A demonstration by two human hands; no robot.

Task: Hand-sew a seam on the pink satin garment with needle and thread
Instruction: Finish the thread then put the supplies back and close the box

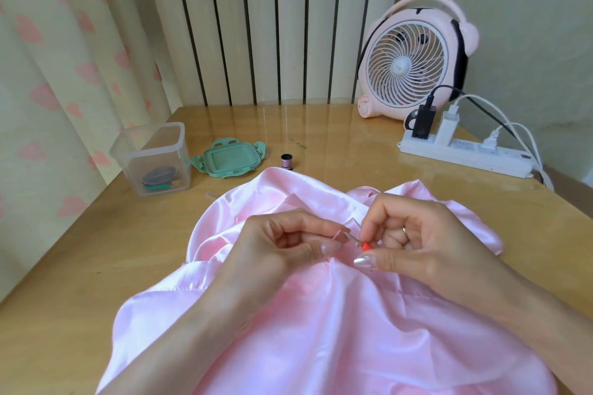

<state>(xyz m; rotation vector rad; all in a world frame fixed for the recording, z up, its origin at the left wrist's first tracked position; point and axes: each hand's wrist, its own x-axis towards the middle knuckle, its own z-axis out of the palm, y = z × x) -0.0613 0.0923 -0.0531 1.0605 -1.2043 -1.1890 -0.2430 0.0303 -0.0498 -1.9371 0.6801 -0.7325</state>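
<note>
A home room: heart-print curtain (64, 58), radiator (256, 26) (pink desk fan (407, 67) too).

The pink satin garment (321, 337) runs off the bottom edge. The small clear piece (342, 234) pinched in the left grip (288, 245) is too tiny to identify, and the tip of the orange-headed pin (364, 246) hides behind it.

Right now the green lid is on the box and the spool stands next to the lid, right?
No. In the head view the lid lies on the table beside the open box, not on it. The spool does stand next to the lid.
</note>
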